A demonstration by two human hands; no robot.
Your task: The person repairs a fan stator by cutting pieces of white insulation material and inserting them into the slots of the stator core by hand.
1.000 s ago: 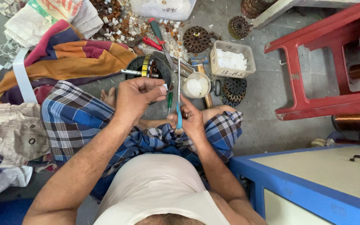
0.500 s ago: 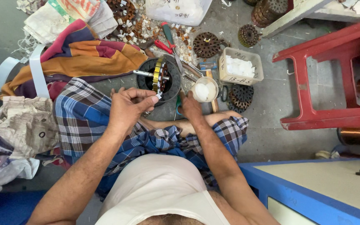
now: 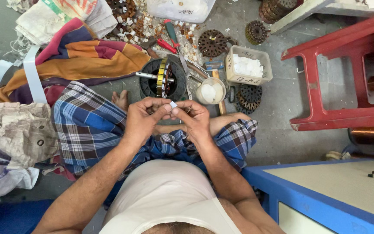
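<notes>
Just this side of the motor stator, the left hand and right hand pinch a small white slip between their fingertips (paper-light, I'd judge, easily creased), best held by its edges.

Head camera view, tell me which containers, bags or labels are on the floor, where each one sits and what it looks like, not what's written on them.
Square plastic tub: right of the hands, off-white, white pieces inside, handwritten marks on its rim.
Clear plastic box: top centre, translucent, marked lid.
Round cup: beside the tub, white.
Printed sack: top left, white with coloured print.
Crumpled paper bag: left edge, beige with dark print.
</notes>
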